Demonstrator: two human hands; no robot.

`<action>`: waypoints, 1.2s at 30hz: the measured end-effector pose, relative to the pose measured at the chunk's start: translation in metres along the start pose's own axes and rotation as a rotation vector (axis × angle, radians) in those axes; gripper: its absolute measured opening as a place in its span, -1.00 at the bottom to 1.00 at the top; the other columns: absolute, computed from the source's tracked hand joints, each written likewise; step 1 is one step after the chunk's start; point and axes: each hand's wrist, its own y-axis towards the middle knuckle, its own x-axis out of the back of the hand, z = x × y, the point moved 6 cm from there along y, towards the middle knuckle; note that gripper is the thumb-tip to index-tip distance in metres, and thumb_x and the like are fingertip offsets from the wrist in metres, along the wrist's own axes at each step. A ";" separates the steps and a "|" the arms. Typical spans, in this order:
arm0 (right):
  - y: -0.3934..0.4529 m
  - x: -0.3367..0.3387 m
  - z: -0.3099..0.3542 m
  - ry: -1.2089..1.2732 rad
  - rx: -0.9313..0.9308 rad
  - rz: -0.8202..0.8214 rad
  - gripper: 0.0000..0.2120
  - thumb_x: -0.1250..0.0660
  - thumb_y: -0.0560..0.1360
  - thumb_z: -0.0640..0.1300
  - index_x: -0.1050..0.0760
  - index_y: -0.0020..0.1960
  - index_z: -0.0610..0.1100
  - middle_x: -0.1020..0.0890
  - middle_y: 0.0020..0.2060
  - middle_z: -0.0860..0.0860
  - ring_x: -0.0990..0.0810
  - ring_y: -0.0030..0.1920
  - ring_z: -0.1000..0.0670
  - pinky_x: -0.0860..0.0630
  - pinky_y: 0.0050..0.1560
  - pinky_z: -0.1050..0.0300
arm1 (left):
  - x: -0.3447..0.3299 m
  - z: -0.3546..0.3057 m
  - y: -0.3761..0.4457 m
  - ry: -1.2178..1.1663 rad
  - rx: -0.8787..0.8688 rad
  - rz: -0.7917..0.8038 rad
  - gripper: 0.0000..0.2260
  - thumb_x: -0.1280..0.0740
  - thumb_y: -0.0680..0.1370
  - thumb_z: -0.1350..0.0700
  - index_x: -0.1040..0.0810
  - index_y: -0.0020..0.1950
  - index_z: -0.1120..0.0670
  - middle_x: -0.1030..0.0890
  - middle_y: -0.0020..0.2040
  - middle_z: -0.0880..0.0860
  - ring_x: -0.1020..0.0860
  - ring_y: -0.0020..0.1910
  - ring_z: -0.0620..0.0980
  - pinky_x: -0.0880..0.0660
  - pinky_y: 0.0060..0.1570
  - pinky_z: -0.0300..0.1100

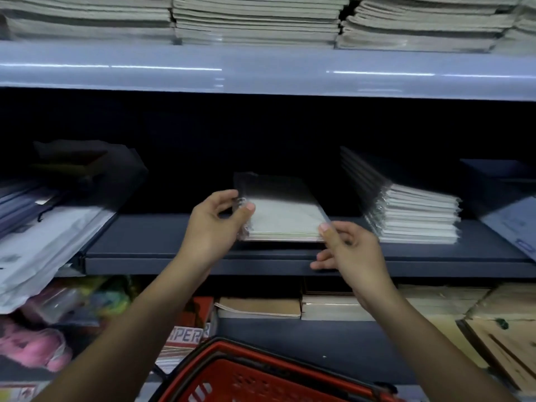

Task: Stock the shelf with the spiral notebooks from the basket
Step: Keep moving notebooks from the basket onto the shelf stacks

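A small stack of plastic-wrapped spiral notebooks [285,217] lies on the dark middle shelf [162,250], in its centre. My left hand [213,224] grips the stack's left, spiral edge between thumb and fingers. My right hand [348,250] pinches the stack's front right corner with the thumb on top. A taller pile of the same wrapped notebooks [417,216] stands on the shelf to the right. The red basket [261,375] is at the bottom of the view, below my arms; its contents are hidden.
White plastic-wrapped packs [43,239] lean over the shelf's left end. A dark box [499,184] stands at far right. The upper shelf [261,68] carries stacks of grey notebooks. Brown notebooks and cardboard sit on the shelf below.
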 end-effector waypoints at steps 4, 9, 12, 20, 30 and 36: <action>-0.012 0.009 -0.004 -0.051 0.074 -0.012 -0.56 -0.46 0.50 -0.10 -0.46 0.31 -0.20 -0.57 -0.19 -0.19 -0.64 -0.36 -0.04 -0.67 -0.33 -0.02 | 0.009 0.004 -0.029 0.233 -0.050 -0.010 -0.46 -0.52 0.40 -0.14 -0.50 0.35 -0.14 -0.62 0.01 0.07 -0.59 -0.02 -0.09 -0.46 -0.14 -0.32; -0.011 0.011 -0.002 -0.072 0.106 -0.109 -0.72 -0.44 0.52 -0.19 -0.56 0.21 -0.18 -0.63 -0.28 -0.20 -0.63 -0.46 -0.07 -0.59 -0.41 0.20 | 0.005 0.015 -0.030 0.225 -0.092 -0.061 -0.48 -0.53 0.40 -0.09 -0.56 0.35 -0.08 -0.61 0.07 0.04 -0.56 0.12 -0.07 -0.44 -0.06 -0.30; -0.005 0.011 0.002 -0.102 0.107 -0.150 -0.75 -0.42 0.53 -0.17 -0.60 0.19 -0.19 -0.60 -0.38 -0.12 -0.57 -0.49 -0.09 -0.51 -0.51 0.25 | 0.002 0.013 -0.023 0.208 -0.099 -0.093 -0.49 -0.53 0.42 -0.06 -0.57 0.35 -0.04 -0.62 0.12 0.00 -0.52 0.17 -0.12 -0.39 -0.06 -0.36; 0.021 -0.003 0.000 -0.139 0.082 -0.166 -0.68 -0.42 0.54 -0.09 -0.58 0.27 -0.13 -0.61 -0.33 -0.10 -0.53 -0.55 -0.01 -0.52 -0.55 0.14 | -0.008 0.012 -0.004 0.155 -0.101 -0.109 -0.49 -0.47 0.51 0.00 -0.48 0.44 0.05 -0.56 0.33 0.01 -0.47 0.33 -0.07 -0.36 0.15 -0.31; -0.020 0.012 0.007 -0.235 0.143 -0.110 -0.64 -0.37 0.56 0.01 -0.48 0.31 -0.07 -0.61 -0.38 -0.13 -0.58 -0.54 -0.05 -0.50 -0.43 0.22 | 0.005 0.013 -0.041 0.173 -0.136 -0.121 -0.50 -0.43 0.49 -0.14 -0.45 0.42 -0.18 -0.49 0.27 0.02 -0.52 0.22 0.02 -0.50 0.27 0.06; -0.087 0.022 -0.012 -0.289 0.114 0.059 -0.82 -0.38 0.55 -0.07 -0.55 0.14 -0.07 -0.55 -0.40 -0.08 -0.52 -0.55 0.05 -0.51 -0.48 0.09 | 0.002 0.021 -0.106 0.159 -0.192 -0.047 -0.61 -0.40 0.56 -0.02 -0.51 0.39 -0.13 -0.58 0.25 -0.11 -0.55 0.20 -0.12 -0.53 0.15 -0.14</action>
